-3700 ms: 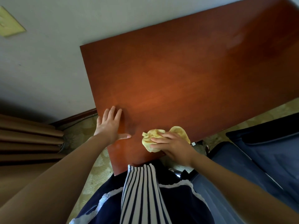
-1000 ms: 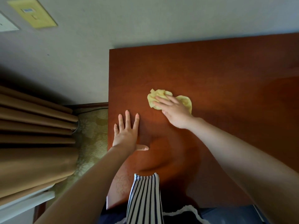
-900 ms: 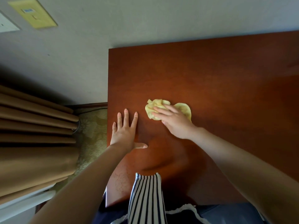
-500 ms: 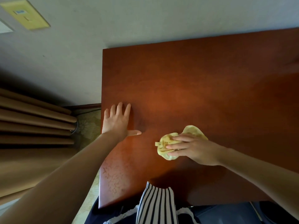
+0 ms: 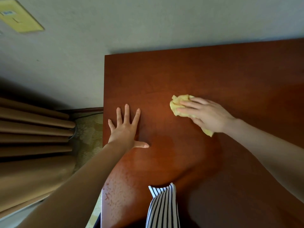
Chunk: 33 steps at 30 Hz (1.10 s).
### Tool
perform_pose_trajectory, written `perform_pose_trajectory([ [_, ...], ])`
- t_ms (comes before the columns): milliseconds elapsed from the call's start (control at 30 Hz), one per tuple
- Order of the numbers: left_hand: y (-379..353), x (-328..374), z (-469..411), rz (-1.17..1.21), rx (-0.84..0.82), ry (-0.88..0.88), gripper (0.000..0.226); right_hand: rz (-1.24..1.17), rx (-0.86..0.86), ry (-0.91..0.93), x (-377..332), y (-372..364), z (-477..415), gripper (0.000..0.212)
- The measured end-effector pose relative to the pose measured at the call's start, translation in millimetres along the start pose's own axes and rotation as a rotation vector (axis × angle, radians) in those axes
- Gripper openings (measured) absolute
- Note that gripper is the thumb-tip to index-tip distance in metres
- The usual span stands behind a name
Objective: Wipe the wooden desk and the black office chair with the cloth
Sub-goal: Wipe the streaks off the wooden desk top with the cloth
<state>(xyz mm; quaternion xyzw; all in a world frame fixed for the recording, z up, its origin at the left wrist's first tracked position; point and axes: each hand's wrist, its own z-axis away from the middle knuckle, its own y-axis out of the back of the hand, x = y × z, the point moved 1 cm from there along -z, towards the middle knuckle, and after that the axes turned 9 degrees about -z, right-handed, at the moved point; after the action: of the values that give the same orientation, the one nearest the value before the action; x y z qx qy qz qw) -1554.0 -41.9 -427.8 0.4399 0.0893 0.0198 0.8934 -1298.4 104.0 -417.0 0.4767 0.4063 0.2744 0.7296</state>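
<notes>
Cloth (image 5: 178, 104), yellow and bunched, lies on the wooden desk (image 5: 197, 71) a little beyond its middle, under my right hand (image 5: 207, 114). My fingers (image 5: 189, 102) lie straight and close together across it, pressing it flat to the wood rather than curling round it. Most of the cloth is covered by my palm; a crumpled lump shows past my fingertips and a small corner pokes out by my wrist.

My left hand (image 5: 125, 129) rests flat on the desk near its left edge, fingers spread, thumb stuck out to the side, well apart from the cloth.

The desk runs out of the picture on the right, and its near edge is hidden behind my striped top (image 5: 162, 209) and my forearms. Near the front left corner the surface looks mottled; I cannot tell whether that is damp or glare. Brown curtain folds (image 5: 32, 137) hang at the left, cut off at the picture's edge, over patterned carpet (image 5: 88, 129). On the wall (image 5: 148, 22), a yellow plate (image 5: 18, 17) carries a label too blurred to read.
</notes>
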Motion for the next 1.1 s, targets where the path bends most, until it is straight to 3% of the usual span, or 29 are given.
perform_pose_trajectory([
  [400, -4, -2, 0, 0.017, 0.001, -0.005, 0.130, -0.156, 0.187, -0.412, -55, -4, -137, 0.058],
  [633, -1, -4, 6, 0.044, 0.017, 0.029, 0.127, -0.173, 0.120, -0.094, -104, -34, -93, 0.058],
  [867, 7, 3, 14, -0.026, 0.011, 0.086, 0.121, -0.178, 0.084, 0.053, -116, -52, -12, 0.054],
  [1100, 16, 23, 14, -0.018, 0.036, 0.047, 0.129, -0.199, 0.036, 0.292, -75, -51, 67, 0.048],
])
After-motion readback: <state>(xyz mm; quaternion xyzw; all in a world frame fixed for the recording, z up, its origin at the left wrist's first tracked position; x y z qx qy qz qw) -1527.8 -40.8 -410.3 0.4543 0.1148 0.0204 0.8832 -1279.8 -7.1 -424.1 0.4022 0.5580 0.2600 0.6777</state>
